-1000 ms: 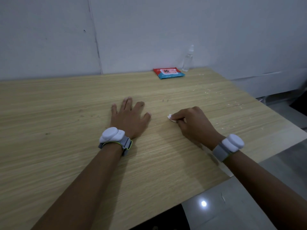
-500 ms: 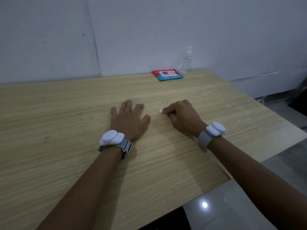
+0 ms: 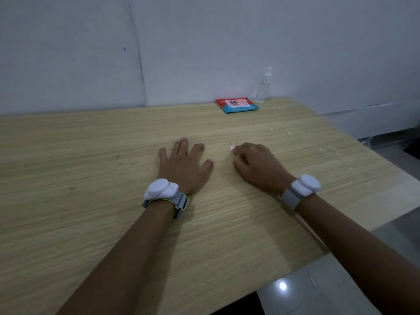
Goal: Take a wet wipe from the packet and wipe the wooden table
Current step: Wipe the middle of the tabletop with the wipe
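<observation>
My right hand (image 3: 259,164) presses a small bunched white wet wipe (image 3: 232,147) onto the wooden table (image 3: 91,201); only a corner of the wipe shows beyond my fingertips. My left hand (image 3: 185,165) lies flat on the table just to its left, fingers spread, holding nothing. The red and teal wipe packet (image 3: 237,105) lies flat at the table's far edge by the wall, well beyond both hands.
A small clear spray bottle (image 3: 263,87) stands by the wall just right of the packet. Pale crumbs (image 3: 293,130) dot the table's right part. The table's right edge runs diagonally close to my right forearm, with grey floor (image 3: 318,292) below.
My right hand has slid the wipe away from me and leftward, nearer my left hand. My left hand has stayed flat in place.
</observation>
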### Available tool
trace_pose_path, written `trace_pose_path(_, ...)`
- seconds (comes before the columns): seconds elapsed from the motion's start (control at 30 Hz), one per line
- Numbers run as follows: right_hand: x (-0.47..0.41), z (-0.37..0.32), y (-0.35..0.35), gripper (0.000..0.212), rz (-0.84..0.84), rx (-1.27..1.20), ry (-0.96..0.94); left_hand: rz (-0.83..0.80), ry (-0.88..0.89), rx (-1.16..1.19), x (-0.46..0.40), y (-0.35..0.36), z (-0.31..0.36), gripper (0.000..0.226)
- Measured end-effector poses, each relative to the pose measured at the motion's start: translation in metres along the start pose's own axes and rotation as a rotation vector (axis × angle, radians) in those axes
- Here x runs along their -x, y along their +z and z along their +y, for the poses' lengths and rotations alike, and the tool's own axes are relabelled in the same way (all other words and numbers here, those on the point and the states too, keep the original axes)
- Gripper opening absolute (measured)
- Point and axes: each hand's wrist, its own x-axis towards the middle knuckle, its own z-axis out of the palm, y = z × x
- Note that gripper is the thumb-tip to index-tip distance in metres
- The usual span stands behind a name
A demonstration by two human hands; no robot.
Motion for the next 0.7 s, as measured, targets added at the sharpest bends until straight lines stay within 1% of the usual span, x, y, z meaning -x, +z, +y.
trace_pose_path(0.07,0.015,0.004,0.002,0.046,-0.053,0.001,-0.049,-0.003,0.002,-0.008,0.000,-0.001,0.000,0.057)
trace_pose_path(0.17,0.010,0.018,0.001,0.047,-0.097,0.069,-0.036,-0.009,0.004,0.001,0.000,-0.002,0.001,0.056)
trace_pose_path(0.23,-0.003,0.021,0.005,0.047,-0.094,0.106,0.007,-0.011,0.002,0.000,0.001,-0.002,0.001,0.056)
trace_pose_path(0.33,-0.021,0.014,0.009,0.043,-0.085,0.049,0.113,-0.014,0.005,0.001,0.000,-0.003,0.002,0.056)
trace_pose_path(0.37,-0.022,0.011,0.011,0.041,-0.082,0.041,0.101,-0.013,0.004,-0.001,0.000,-0.003,0.001,0.056)
trace_pose_path(0.47,-0.010,0.016,0.015,0.042,-0.067,0.024,-0.045,-0.009,0.007,-0.016,-0.002,-0.002,0.000,0.057)
trace_pose_path(0.53,-0.005,0.027,0.011,0.045,-0.069,-0.007,-0.044,-0.018,0.012,-0.033,-0.004,0.000,-0.001,0.059)
trace_pose_path(0.57,-0.010,0.036,0.009,0.046,-0.075,0.006,-0.016,-0.032,0.020,-0.045,-0.006,0.000,-0.001,0.061)
trace_pose_path(0.63,-0.028,0.046,0.005,0.043,-0.093,0.041,0.097,-0.074,0.035,-0.069,-0.013,-0.002,-0.004,0.067)
trace_pose_path(0.7,-0.047,0.041,0.004,0.042,-0.107,0.034,0.171,-0.099,0.044,-0.083,-0.023,-0.005,-0.008,0.072)
